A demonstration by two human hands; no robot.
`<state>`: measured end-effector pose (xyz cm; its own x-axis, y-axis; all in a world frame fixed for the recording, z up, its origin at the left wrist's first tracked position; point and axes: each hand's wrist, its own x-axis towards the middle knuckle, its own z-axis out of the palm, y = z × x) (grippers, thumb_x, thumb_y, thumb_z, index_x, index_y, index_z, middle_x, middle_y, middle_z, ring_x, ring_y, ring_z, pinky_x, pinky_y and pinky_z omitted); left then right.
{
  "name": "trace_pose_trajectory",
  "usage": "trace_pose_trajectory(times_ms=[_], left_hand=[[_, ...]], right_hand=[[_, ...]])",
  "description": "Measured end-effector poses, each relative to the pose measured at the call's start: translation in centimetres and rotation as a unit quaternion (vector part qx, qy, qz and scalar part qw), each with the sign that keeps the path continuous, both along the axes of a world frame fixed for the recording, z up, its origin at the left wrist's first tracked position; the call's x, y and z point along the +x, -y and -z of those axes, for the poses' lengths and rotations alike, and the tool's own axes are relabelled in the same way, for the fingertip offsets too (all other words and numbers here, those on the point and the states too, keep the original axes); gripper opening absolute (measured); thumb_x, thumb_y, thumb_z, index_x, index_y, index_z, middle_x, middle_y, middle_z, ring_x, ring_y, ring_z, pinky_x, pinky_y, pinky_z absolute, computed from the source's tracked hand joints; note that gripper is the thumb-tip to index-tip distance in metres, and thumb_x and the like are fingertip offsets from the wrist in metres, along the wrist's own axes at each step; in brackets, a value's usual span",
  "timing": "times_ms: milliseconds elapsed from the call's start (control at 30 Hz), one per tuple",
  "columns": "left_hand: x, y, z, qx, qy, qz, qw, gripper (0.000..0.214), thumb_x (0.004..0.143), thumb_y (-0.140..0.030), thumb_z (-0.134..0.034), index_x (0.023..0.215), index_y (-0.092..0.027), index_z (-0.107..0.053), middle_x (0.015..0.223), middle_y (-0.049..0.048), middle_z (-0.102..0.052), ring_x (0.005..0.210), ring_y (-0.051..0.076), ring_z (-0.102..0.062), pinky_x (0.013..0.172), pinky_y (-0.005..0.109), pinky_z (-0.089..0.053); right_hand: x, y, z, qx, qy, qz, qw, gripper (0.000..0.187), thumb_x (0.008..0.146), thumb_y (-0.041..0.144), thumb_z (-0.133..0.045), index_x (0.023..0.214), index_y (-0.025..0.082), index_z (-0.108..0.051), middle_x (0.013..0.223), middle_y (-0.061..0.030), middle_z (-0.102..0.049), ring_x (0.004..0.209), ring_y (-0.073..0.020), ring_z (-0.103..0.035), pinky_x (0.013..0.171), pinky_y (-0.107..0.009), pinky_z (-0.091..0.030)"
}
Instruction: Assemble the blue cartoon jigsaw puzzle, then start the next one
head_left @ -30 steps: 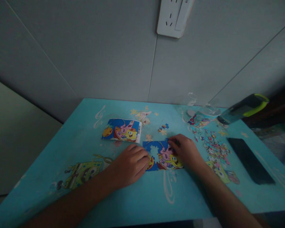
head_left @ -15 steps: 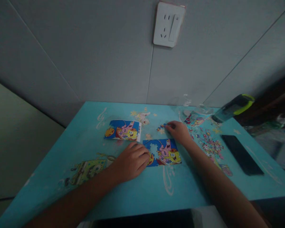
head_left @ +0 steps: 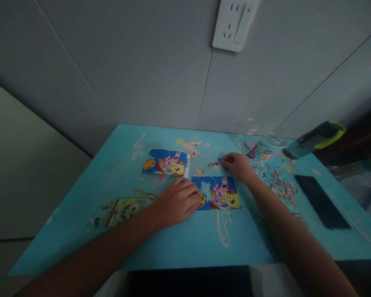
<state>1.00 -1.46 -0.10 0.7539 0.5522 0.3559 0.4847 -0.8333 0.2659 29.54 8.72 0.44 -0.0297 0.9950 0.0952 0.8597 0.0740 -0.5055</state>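
A small cartoon jigsaw puzzle (head_left: 220,194) lies on the turquoise table (head_left: 179,243), with a gap in its upper left part. My left hand (head_left: 177,201) rests palm down on the puzzle's left edge, fingers loosely curled and pressing it. My right hand (head_left: 238,166) reaches beyond the puzzle's far edge, fingertips pinched on loose puzzle pieces (head_left: 215,163) lying there. A printed reference picture (head_left: 167,162) of the same cartoon lies flat to the left of them.
A heap of loose pieces (head_left: 280,185) spreads at the right, near a clear plastic bag (head_left: 261,146). A dark phone (head_left: 322,201) lies further right, a bottle with a green cap (head_left: 315,138) behind it. A wall socket (head_left: 235,22) is above.
My right hand left the puzzle's right side and moved to the loose pieces beyond its far edge. The left hand stayed on the puzzle's left edge. The view shifted slightly.
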Motion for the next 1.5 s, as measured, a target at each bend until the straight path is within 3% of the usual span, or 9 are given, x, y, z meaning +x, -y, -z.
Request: trace_pose_trajectory(times_ms=[233, 400, 567, 733, 933, 1067, 1200, 1500], left_hand=[[0.0, 0.1, 0.0, -0.003, 0.006, 0.001, 1.000, 0.018, 0.100, -0.024, -0.050, 0.103, -0.018, -0.067, 0.107, 0.0068, -0.067, 0.104, 0.021, -0.058, 0.096, 0.043, -0.039], [-0.1, 0.2, -0.3, -0.008, -0.004, 0.004, 1.000, 0.018, 0.100, -0.023, -0.049, 0.106, -0.018, -0.066, 0.110, 0.0059, -0.067, 0.104, 0.021, -0.058, 0.097, 0.043, -0.040], [-0.1, 0.1, -0.3, -0.018, -0.012, 0.007, 1.000, 0.018, 0.100, -0.022, -0.049, 0.108, -0.018, -0.065, 0.112, 0.0059, -0.066, 0.107, 0.022, -0.057, 0.097, 0.043, -0.040], [-0.1, 0.1, -0.3, -0.022, -0.010, 0.006, 1.000, 0.018, 0.099, -0.022, -0.050, 0.109, -0.018, -0.065, 0.113, 0.0066, -0.066, 0.108, 0.022, -0.056, 0.099, 0.044, -0.040], [-0.1, 0.2, -0.6, -0.017, -0.020, 0.006, 1.000, 0.018, 0.099, -0.021, -0.050, 0.109, -0.018, -0.065, 0.113, 0.0068, -0.066, 0.108, 0.022, -0.057, 0.099, 0.044, -0.040], [0.0, 0.2, -0.6, -0.013, -0.017, 0.004, 1.000, 0.018, 0.099, -0.020, -0.050, 0.110, -0.018, -0.065, 0.111, 0.0065, -0.067, 0.107, 0.022, -0.058, 0.099, 0.044, -0.040], [0.0, 0.1, -0.4, -0.017, -0.014, 0.001, 1.000, 0.018, 0.099, -0.021, -0.051, 0.109, -0.018, -0.066, 0.110, 0.0064, -0.067, 0.106, 0.022, -0.058, 0.098, 0.044, -0.041], [-0.1, 0.1, -0.2, -0.017, -0.011, 0.002, 1.000, 0.016, 0.098, -0.022, -0.053, 0.108, -0.019, -0.066, 0.111, 0.0054, -0.066, 0.106, 0.021, -0.057, 0.098, 0.043, -0.040]], right_hand=[[1.6, 2.8, -0.3, 0.051, -0.053, -0.004, 0.997, 0.025, 0.088, 0.038, -0.063, 0.097, 0.019, -0.076, 0.085, -0.0050, -0.076, 0.075, -0.0198, -0.067, 0.071, -0.031, -0.047], [2.9, 2.8, 0.3, 0.045, -0.033, 0.008, 0.998, 0.024, 0.088, 0.036, -0.063, 0.097, 0.019, -0.078, 0.085, -0.0061, -0.077, 0.075, -0.0219, -0.068, 0.073, -0.033, -0.049], [2.2, 2.5, 0.9, 0.066, 0.004, -0.016, 0.998, 0.022, 0.089, 0.033, -0.061, 0.099, 0.020, -0.077, 0.092, -0.0067, -0.076, 0.078, -0.0217, -0.068, 0.074, -0.034, -0.050], [0.1, 2.4, 1.2, 0.120, 0.041, -0.060, 0.990, 0.028, 0.093, 0.036, -0.059, 0.111, 0.021, -0.074, 0.101, -0.0088, -0.072, 0.091, -0.0239, -0.065, 0.086, -0.037, -0.049], [-1.5, 2.0, 1.4, 0.098, 0.062, -0.088, 0.989, 0.026, 0.092, 0.038, -0.062, 0.112, 0.027, -0.076, 0.103, -0.0081, -0.068, 0.099, -0.0257, -0.062, 0.092, -0.041, -0.046], [-1.3, 1.8, 1.3, 0.077, 0.036, -0.084, 0.993, 0.021, 0.091, 0.035, -0.063, 0.100, 0.024, -0.078, 0.101, -0.0083, -0.069, 0.098, -0.0250, -0.062, 0.092, -0.040, -0.046], [-1.1, 1.7, 0.9, 0.055, 0.019, -0.086, 0.995, 0.025, 0.090, 0.033, -0.062, 0.108, 0.024, -0.076, 0.106, -0.0086, -0.070, 0.098, -0.0242, -0.064, 0.092, -0.038, -0.048], [-0.9, 1.6, 1.0, 0.045, -0.003, -0.056, 0.997, 0.023, 0.084, 0.036, -0.067, 0.100, 0.021, -0.076, 0.099, -0.0072, -0.073, 0.086, -0.0208, -0.065, 0.077, -0.032, -0.048]])
